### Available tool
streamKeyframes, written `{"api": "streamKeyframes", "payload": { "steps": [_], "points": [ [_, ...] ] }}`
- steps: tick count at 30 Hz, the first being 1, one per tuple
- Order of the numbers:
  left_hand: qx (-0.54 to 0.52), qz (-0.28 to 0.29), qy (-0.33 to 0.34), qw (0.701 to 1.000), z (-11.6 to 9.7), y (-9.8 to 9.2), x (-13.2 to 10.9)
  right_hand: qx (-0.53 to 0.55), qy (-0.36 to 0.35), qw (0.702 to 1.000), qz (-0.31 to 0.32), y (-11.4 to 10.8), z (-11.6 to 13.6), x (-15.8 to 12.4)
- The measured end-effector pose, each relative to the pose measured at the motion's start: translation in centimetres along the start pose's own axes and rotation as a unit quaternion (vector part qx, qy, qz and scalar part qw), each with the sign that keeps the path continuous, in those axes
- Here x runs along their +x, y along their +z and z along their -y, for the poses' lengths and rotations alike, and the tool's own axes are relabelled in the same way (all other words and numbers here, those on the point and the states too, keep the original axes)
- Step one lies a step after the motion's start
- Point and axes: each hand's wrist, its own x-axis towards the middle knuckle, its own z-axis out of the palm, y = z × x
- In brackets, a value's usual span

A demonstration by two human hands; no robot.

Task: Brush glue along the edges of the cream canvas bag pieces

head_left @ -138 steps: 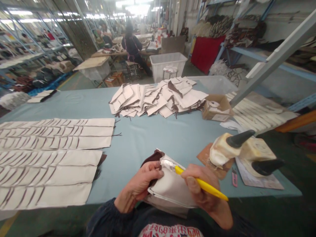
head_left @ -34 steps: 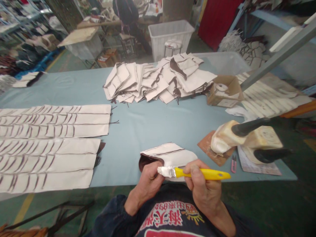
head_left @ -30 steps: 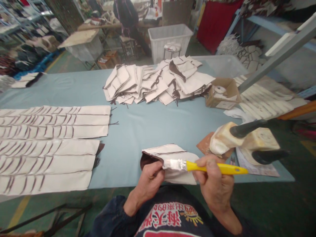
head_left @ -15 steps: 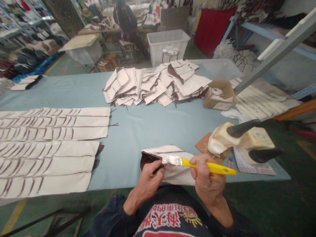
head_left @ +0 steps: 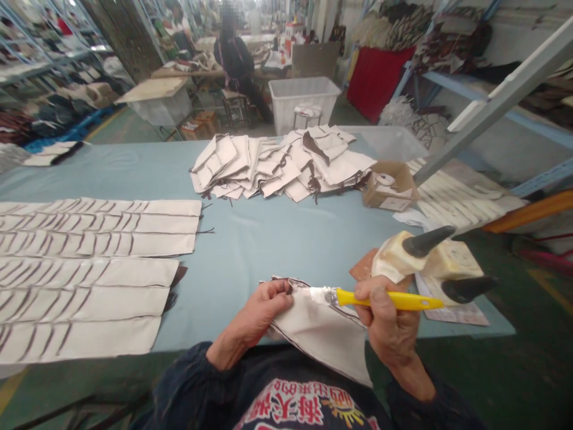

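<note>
Pinched in my left hand point(head_left: 264, 310) is the upper left edge of a cream fabric piece point(head_left: 326, 334) with dark brown trim; its lower part hangs over the table's front edge against my apron. My right hand point(head_left: 389, 316) grips the yellow handle of a brush point(head_left: 394, 300). White paste coats the bristles, which point left and lie over the top of the fabric piece, close to my left fingers. Whether the bristles touch the fabric I cannot tell. Beyond my right hand stand two stained cream containers with black spouts point(head_left: 425, 241).
Rows of overlapping cream pieces with dark edges point(head_left: 125, 292) cover the table's left side. A loose heap of similar pieces point(head_left: 277, 164) lies at the back, beside a cardboard box point(head_left: 389, 188). A slanting metal post point(head_left: 501, 101) rises at right. Farther off, a person sits near a white bin point(head_left: 304, 98).
My left hand has lifted and turned the fabric piece, so its lower end now hangs toward me. The brush has shifted slightly right, still in my right hand. The camera view has tilted up a little.
</note>
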Motion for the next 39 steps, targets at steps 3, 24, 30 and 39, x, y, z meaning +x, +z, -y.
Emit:
{"api": "streamKeyframes", "payload": {
  "steps": [3,24,30,39],
  "points": [
    [-0.008,0.018,-0.027,0.999,-0.2,0.2,-0.2,-0.036,-0.021,0.998,0.048,0.1,-0.8,-0.3],
    [-0.046,0.031,-0.039,0.998,0.0,0.6,0.0,-0.134,-0.110,0.983,0.057,0.5,-1.6,0.4],
    [-0.041,0.043,-0.041,0.997,0.1,0.4,0.1,-0.140,-0.125,0.980,0.071,1.0,-2.1,0.2],
    [-0.052,0.047,-0.026,0.997,-0.5,0.7,0.2,-0.245,-0.078,0.963,0.081,2.6,-4.1,-0.6]
  ]
}}
